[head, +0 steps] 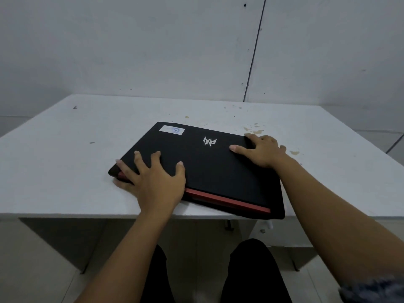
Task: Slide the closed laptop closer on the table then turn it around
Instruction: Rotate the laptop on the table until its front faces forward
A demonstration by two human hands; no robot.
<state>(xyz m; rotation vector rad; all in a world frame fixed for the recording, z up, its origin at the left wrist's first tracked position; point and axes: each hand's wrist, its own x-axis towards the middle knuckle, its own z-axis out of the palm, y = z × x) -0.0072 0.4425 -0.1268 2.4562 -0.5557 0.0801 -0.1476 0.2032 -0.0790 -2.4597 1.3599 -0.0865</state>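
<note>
Nearest you, the worktop (65,193) edge runs across the view, and the laptop (218,171) already sits right at it: its near right corner pokes just past the rim. So I'd judge the slide toward you to be done, or close to it.

The turn looks under way but not finished. The laptop lies skewed to the worktop edge, with the red hinge strip (227,199) facing you and the lid emblem (209,141) farther off. How much rotation is left depends on which way you want it to face, and that can't be told from here.

Your left hand (153,178) is spread flat on the near left corner, fingers fanned over the lid and the outer ones curling around the corner to the worktop. Your right hand (261,150) is farther out, also splayed, pressing on the far right corner with the thumb lying across the lid.

The laptop is closed, matt black, with a pale sticker (172,130) near its far left corner. Beyond it the worktop shows yellowish stains (254,127).
</note>
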